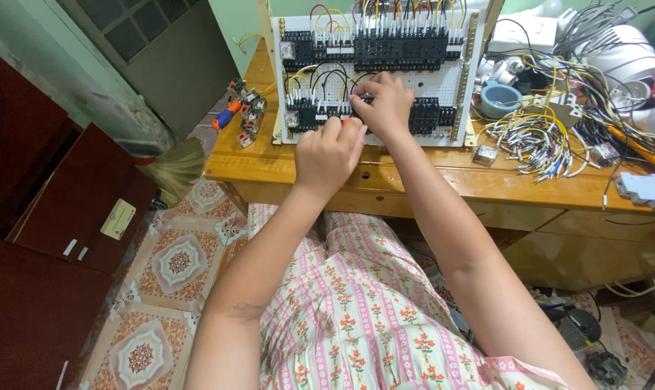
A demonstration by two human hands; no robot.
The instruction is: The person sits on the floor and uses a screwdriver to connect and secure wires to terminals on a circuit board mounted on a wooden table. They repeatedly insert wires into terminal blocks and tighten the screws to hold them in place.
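A white perforated wiring board (443, 87) stands on the wooden desk (443, 182), carrying rows of black terminal blocks (399, 50) and yellow, red and black wires. My left hand (329, 155) is closed in a fist at the board's lower edge; a small orange tool tip (345, 121) shows between its fingers. My right hand (385, 105) rests on the lower terminal row (432, 115), its fingertips pinched together where a black wire (334, 74) loops down. What the fingertips pinch is hidden.
Loose relays (248, 112) and an orange-and-blue screwdriver (225, 117) lie at the desk's left corner. A bundle of cut wires (533, 137), a blue bowl (499, 99) and white parts (623, 58) crowd the right. A broom (172, 170) and dark red cabinet (67, 209) stand left.
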